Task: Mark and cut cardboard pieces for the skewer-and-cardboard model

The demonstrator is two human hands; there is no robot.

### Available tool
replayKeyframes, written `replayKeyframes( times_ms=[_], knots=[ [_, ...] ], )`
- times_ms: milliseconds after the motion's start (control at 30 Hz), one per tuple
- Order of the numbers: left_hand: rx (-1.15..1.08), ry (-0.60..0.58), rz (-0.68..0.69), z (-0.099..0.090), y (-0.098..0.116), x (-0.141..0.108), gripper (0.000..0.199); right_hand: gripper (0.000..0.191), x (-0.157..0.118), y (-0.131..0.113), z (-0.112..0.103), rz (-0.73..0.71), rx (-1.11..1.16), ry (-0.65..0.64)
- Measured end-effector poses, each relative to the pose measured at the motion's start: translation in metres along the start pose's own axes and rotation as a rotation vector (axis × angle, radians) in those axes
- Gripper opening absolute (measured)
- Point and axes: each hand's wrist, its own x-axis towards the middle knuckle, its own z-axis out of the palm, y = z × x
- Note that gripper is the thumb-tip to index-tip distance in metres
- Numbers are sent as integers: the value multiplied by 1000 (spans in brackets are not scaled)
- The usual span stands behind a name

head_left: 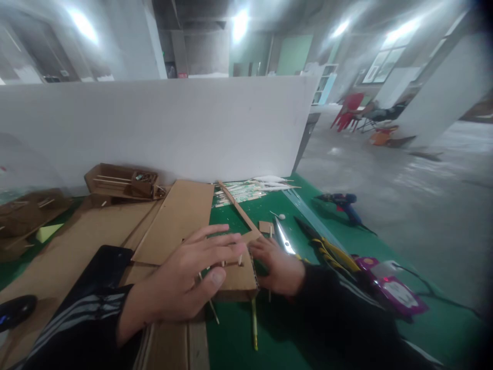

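Head cam: small brown cardboard box [236, 282] w/ pale wooden sticks [241, 259], left of silver-bladed scissors [284, 237]. L hand [188, 270] spread open over it; R hand [283, 267] at right edge, can't tell grip. Prob. light, stiffish, crushable (sticks may snap); hold side walls.

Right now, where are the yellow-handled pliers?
The pliers lie right of centre in the head view, on the green tabletop, between the scissors and the purple device.

A cardboard box [233, 289] with protruding sticks [241, 260] blocks my remote route between the fingertips of the left hand [188, 275] and right hand [280, 264]; scissors [284, 237] and yellow-handled pliers [325, 252] hem in the right fingers' outer side. Nearside of the thumbs, I have open green tabletop [231, 341] around a yellow stick [254, 329].
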Motion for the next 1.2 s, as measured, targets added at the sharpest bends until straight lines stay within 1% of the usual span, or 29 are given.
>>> replayKeyframes(
  times_ms=[67,133,167,233,300,333,400,467,567,633,767,1000,1200],
  knots=[
    [-11,-16,-5,-1,-1,-1,44,46,-7,2,-16,9,60,86],
    [-23,-21,-8,-2,-1,-2,41,47,-12,-5,-26,8,221,158],
    [-27,-22,-10,-2,0,-2,40,51,-13,-10,-29,-1,313,176],
    [-32,-24,-13,-3,-1,-3,41,72,-14,-22,-29,-25,473,167],
    [-37,-24,-10,-3,-1,-3,43,93,-14,-32,-25,-33,572,138],
    [-41,-23,-5,-3,-2,-3,45,99,-14,-36,-21,-23,597,126],
    [-48,-22,7,-3,-3,-3,48,104,-14,-40,-14,5,607,113],
    [-48,-23,18,-3,-3,-4,48,102,-15,-42,-9,29,579,114],
    [-12,-7,13,-2,-2,-3,41,91,-15,-42,-5,41,516,154],
    [23,10,5,0,-1,-1,45,87,-14,-42,-5,40,508,169],
    [30,18,2,3,-1,0,50,86,-13,-42,-5,30,519,175],
    [30,13,-47,2,0,-1,45,84,-13,-43,-5,56,516,172],
    [-7,26,-45,3,-1,0,43,83,-14,-43,-5,37,499,180]
  ],
)
